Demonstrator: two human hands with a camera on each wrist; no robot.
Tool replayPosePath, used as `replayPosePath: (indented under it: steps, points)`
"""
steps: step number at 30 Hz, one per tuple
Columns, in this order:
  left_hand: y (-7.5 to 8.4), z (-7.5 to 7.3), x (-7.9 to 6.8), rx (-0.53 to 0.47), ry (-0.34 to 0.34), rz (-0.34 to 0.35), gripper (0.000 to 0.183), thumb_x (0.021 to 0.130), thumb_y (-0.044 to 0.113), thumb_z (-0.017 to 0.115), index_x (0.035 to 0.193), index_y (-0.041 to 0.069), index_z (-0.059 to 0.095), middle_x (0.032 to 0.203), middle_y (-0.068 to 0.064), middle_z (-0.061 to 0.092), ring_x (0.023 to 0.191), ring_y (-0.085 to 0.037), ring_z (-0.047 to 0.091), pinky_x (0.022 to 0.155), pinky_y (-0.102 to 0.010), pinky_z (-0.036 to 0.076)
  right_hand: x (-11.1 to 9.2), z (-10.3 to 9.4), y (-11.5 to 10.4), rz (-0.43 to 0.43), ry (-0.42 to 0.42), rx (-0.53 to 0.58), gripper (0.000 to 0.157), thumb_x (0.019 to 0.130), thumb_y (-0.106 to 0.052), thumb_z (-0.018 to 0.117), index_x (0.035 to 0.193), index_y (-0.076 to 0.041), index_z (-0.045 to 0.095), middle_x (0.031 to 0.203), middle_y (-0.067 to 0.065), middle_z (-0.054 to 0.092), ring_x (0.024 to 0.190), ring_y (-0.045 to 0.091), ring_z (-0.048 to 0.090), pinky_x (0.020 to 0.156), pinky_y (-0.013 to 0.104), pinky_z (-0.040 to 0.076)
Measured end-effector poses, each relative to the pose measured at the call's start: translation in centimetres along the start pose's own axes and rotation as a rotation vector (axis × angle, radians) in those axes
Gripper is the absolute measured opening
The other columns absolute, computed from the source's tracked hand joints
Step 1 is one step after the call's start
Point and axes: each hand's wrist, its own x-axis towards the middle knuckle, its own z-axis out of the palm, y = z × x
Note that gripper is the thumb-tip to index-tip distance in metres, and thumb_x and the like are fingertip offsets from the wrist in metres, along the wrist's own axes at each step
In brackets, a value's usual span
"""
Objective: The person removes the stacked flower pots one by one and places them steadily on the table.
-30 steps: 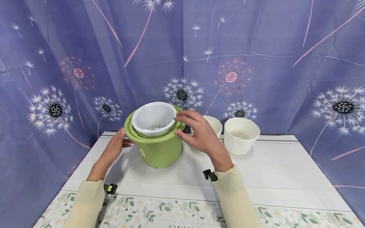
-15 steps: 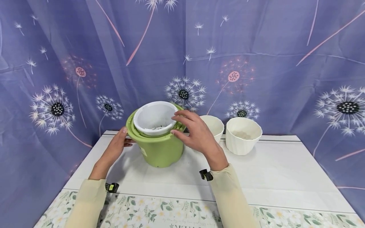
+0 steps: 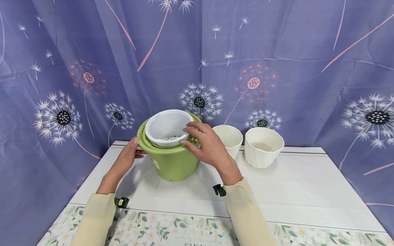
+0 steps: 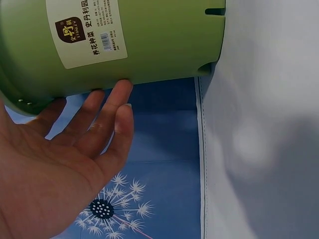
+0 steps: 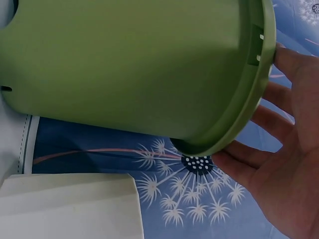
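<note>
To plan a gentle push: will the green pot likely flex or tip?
The green pot is probably stiff, as its wall looks smooth and undented. Pushed high, it might tip, since it narrows toward its base. The white pot nested inside could shift, as it stands above the green one.

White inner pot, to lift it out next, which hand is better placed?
Probably the right hand: in the head view, its fingertips overlap the white inner pot, though contact is unclear. The left hand is at the green pot, better suited to steadying.
</note>
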Motion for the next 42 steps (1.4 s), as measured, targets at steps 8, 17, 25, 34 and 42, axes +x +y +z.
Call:
replayPosePath:
  steps: [8, 17, 25, 34, 42]
  points:
    - [-0.1, 0.0, 0.0, 0.021, 0.002, -0.007, 0.066, 0.117, 0.050, 0.018, 0.159, 0.004, 0.038, 0.135, -0.023, 0.061, 0.110, -0.019, 0.069, 0.099, -0.050, 0.056, 0.1, 0.8, -0.2, -0.011, -0.021, -0.013, 0.035, 0.104, -0.032, 0.071, 0.130, -0.009, 0.074, 0.140, 0.012, 0.065, 0.131, 0.032, 0.058, 0.115, 0.047, 0.043]
    - [0.1, 0.1, -0.3, 0.020, 0.011, -0.006, 0.063, 0.117, 0.047, 0.020, 0.157, 0.003, 0.041, 0.136, -0.023, 0.061, 0.114, -0.031, 0.069, 0.095, -0.041, 0.057, 0.3, 1.2, -0.4, -0.047, -0.039, 0.008, 0.029, 0.105, -0.029, 0.069, 0.127, -0.010, 0.076, 0.135, 0.012, 0.068, 0.127, 0.031, 0.061, 0.113, 0.047, 0.044]
    - [0.3, 0.2, -0.2, 0.007, 0.007, -0.005, 0.062, 0.117, 0.046, 0.022, 0.157, 0.003, 0.041, 0.135, -0.023, 0.062, 0.116, -0.037, 0.068, 0.096, -0.044, 0.056, 0.6, 0.9, -1.2, 0.034, -0.040, 0.055, 0.029, 0.101, -0.027, 0.074, 0.123, -0.008, 0.078, 0.131, 0.012, 0.069, 0.121, 0.030, 0.062, 0.109, 0.045, 0.047]
    - [0.3, 0.3, 0.0, -0.001, 0.004, -0.013, 0.062, 0.117, 0.047, 0.022, 0.158, 0.004, 0.039, 0.135, -0.023, 0.061, 0.117, -0.039, 0.067, 0.099, -0.054, 0.054, 0.9, 1.1, -2.2, 0.118, 0.027, 0.053, 0.021, 0.095, -0.019, 0.077, 0.111, -0.006, 0.081, 0.122, 0.010, 0.072, 0.116, 0.032, 0.065, 0.107, 0.045, 0.048]
    - [0.2, 0.2, 0.0, 0.001, 0.009, -0.010, 0.061, 0.117, 0.046, 0.022, 0.155, 0.003, 0.041, 0.134, -0.024, 0.061, 0.117, -0.043, 0.067, 0.099, -0.056, 0.054, 1.1, 1.3, -2.8, 0.145, 0.045, 0.088, 0.018, 0.091, -0.012, 0.075, 0.106, -0.004, 0.081, 0.120, 0.012, 0.072, 0.117, 0.033, 0.065, 0.109, 0.045, 0.047]
